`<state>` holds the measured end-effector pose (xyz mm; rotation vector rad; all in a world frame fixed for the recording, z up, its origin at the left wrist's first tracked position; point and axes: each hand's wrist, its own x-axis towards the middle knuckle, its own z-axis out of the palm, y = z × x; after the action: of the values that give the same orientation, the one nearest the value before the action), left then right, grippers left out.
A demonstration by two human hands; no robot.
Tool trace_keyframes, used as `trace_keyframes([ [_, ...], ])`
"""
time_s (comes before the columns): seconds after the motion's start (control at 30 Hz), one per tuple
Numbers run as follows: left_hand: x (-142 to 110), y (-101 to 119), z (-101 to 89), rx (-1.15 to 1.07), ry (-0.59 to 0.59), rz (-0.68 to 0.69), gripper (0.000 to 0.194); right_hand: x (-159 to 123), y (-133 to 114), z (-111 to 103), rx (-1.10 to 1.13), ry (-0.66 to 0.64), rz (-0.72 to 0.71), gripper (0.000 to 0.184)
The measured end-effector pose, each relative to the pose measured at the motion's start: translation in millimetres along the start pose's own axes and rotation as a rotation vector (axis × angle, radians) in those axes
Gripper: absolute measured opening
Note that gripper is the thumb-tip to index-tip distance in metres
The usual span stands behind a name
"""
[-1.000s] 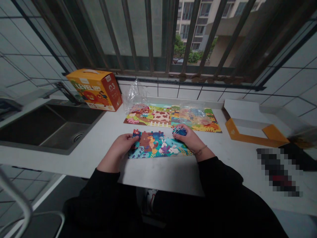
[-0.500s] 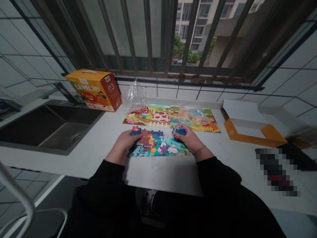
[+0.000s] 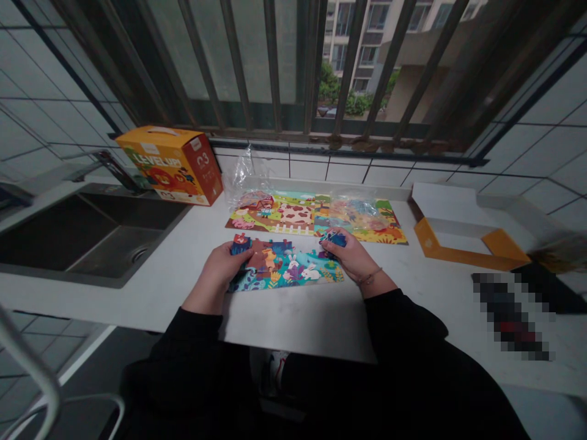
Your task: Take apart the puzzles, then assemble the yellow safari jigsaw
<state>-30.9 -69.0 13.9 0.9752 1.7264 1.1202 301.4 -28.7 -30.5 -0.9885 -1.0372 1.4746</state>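
The partly assembled jigsaw puzzle [image 3: 284,270] lies flat on the white counter [image 3: 298,324], midway between its back and front edges, with its top edge still ragged. The left hand [image 3: 213,269] sits at the puzzle's upper-left corner, fingers closed on a dark blue jigsaw piece [image 3: 240,244], which appears not yet seated. The right hand [image 3: 348,253], curled and nearly closed, pinches a blue jigsaw fragment [image 3: 337,239] at the upper right of the puzzle; a thin bracelet [image 3: 369,278] circles that wrist. Change since the preceding view is minor: both hands have stayed at their positions, with no visible piece seated.

Directly behind lie a completed farm-scene puzzle [image 3: 275,214] and a second puzzle [image 3: 367,226], the latter partly covered by a clear plastic bag [image 3: 355,211]. An orange product box [image 3: 169,165] stands at the back-left corner of the counter, beside the steel sink [image 3: 92,235]. An opened orange-and-white carton tray [image 3: 458,235] sits toward the right end. A pixelated object [image 3: 509,315] near the right edge cannot be identified.
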Motion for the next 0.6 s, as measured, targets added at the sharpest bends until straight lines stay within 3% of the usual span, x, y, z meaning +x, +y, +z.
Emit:
trace_keyframes([
  [0.13, -3.0, 7.0, 0.4, -0.243, -0.142, -0.102, 0.04, 0.1, -0.1, -0.8, 0.011, 0.026, -0.024, 0.063],
  [0.3, -1.0, 8.0, -2.5, 0.091, 0.105, 0.026, 0.028, -1.3, -2.4, -1.0, -0.002, 0.047, -0.032, 0.064],
  [0.43, 3.1, -0.2, -2.9, -0.2, -0.113, -0.073, 0.039, -3.2, -4.7, -0.6, -0.045, 0.032, 0.016, 0.068],
  [0.47, 4.5, -2.4, -4.0, -0.206, -0.111, -0.075, 0.04, -3.6, -5.2, -0.6, -0.056, 0.028, 0.018, 0.068],
  [0.6, 10.3, -10.1, -11.0, 0.062, 0.116, 0.056, 0.035, -4.0, -5.6, -1.0, -0.082, 0.019, 0.022, 0.067],
])
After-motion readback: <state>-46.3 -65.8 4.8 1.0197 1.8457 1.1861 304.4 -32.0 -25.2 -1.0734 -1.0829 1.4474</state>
